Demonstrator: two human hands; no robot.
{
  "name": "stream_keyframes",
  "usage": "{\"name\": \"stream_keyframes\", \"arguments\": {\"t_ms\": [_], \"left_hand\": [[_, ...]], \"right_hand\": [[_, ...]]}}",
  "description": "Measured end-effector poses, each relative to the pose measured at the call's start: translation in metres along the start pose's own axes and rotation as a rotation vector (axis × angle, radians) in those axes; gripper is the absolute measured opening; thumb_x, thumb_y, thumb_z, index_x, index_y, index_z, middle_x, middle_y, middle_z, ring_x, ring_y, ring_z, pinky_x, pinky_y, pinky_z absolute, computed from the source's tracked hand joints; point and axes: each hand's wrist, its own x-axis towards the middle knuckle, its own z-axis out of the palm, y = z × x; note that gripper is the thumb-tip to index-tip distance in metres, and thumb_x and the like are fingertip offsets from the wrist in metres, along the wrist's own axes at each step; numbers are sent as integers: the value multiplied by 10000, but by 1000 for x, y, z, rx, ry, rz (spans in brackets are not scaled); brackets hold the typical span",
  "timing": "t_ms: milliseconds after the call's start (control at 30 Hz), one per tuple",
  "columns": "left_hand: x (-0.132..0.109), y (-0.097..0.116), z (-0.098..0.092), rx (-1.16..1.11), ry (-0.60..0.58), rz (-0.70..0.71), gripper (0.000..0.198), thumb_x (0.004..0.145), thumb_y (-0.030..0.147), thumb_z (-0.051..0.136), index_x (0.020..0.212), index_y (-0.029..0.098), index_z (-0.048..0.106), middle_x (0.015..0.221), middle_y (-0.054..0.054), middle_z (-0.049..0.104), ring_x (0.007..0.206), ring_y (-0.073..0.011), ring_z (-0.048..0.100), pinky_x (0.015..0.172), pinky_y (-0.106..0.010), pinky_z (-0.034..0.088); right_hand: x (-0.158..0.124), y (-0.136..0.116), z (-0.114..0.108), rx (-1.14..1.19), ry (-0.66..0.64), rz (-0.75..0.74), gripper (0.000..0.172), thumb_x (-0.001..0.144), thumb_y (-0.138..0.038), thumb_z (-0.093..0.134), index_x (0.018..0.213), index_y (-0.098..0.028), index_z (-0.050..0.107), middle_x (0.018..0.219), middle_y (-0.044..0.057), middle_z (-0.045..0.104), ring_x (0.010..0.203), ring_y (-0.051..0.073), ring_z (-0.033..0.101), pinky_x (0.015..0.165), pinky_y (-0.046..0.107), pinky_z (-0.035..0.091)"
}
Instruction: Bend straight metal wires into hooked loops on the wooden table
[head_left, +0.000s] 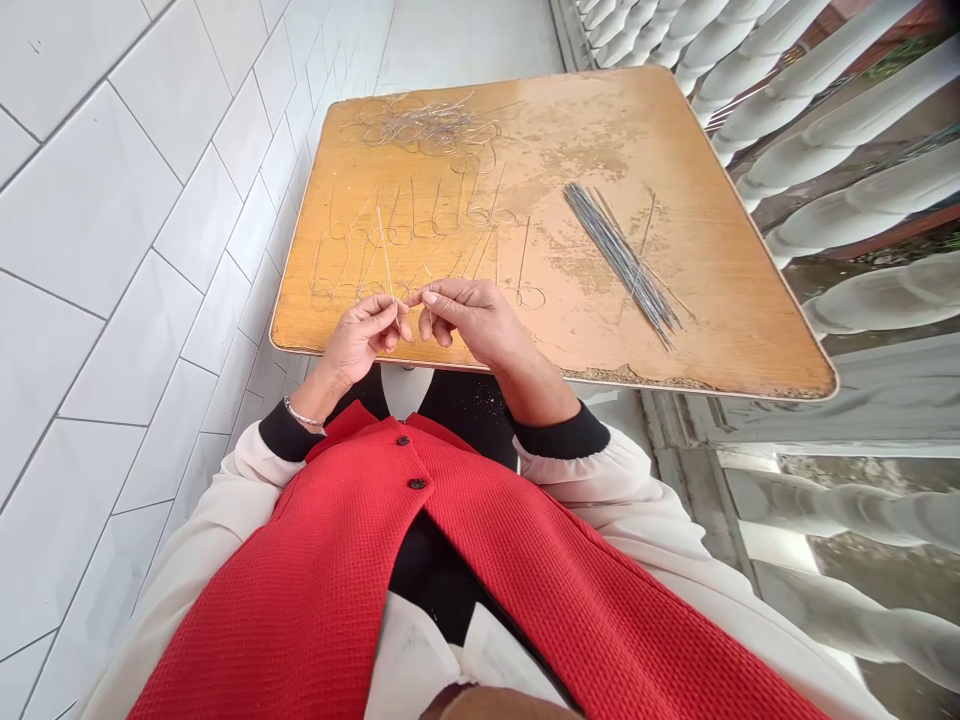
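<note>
Just over the table's near edge, my left hand (365, 335) pinches a thin wire (386, 250) that points up and away. Close beside it on the right is my right hand (466, 318), its thumb and index finger pressed together on a short piece of the thin wire. Beyond both hands, several bent wires with looped ends (401, 232) lie in rough rows on the wooden table (600, 340). A single looped wire (529, 297) rests to the right of my right hand.
A bundle of straight grey wires (622, 265) lies on the table's right half. At the far left corner is a tangled heap of wire (431, 125). A white tiled wall (135, 220) runs along the left, and a white balustrade (847, 210) stands on the right.
</note>
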Motion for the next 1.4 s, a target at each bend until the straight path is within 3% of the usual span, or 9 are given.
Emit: {"name": "stream_keyframes", "arguments": {"t_ms": [200,467,600,867,1033,1200,1300,1400], "left_hand": [[4,0,-6,-63,-23,39,270,1037,226,626,785,200,720,587,32,644,469,-49,513,501,-180,396],[6,4,-4,-109,74,65,251,1048,231,615,819,196,711,585,52,602,438,-29,472,464,-169,375],[6,4,-3,-101,74,61,220,1050,293,624,868,196,700,581,62,601,416,-27,465,451,-161,381],[7,8,-6,16,17,90,267,1034,371,650,852,179,685,493,81,542,366,-26,430,401,-147,316],[9,4,-10,83,7,79,198,983,346,721,876,180,717,490,78,570,356,-30,440,385,-159,300],[10,-4,-9,121,-16,76,155,955,288,748,854,173,723,490,74,591,354,-34,466,385,-163,312],[12,-5,-9,136,20,86,155,949,257,752,828,168,715,504,73,598,366,-27,474,400,-160,320],[12,-3,-9,147,61,92,144,957,201,729,820,159,715,570,62,643,398,-12,491,432,-152,348]], "right_hand": [[-5,-2,4,114,57,50,463,877,-642,767,927,-182,778,714,34,731,508,109,600,496,250,494],[-2,4,11,266,246,100,402,945,-615,701,987,-217,739,859,44,783,695,133,729,607,236,595],[1,9,15,394,274,169,353,935,-575,735,946,-224,700,807,5,761,649,99,687,592,200,572],[2,4,12,518,75,167,256,837,-421,813,878,-211,672,582,-55,579,449,53,426,452,188,348],[5,-3,4,267,-59,248,186,758,-342,751,799,-165,716,499,-36,519,413,69,352,435,243,236],[9,-18,2,-224,-143,211,146,791,-262,712,693,-159,745,494,-31,501,467,82,390,494,275,277],[10,-21,4,-444,-99,83,165,818,-232,696,675,-167,749,538,-24,554,515,92,460,547,278,335],[8,-12,6,-522,2,-48,161,848,-236,681,734,-172,774,624,-4,627,558,110,531,581,285,390]]}}
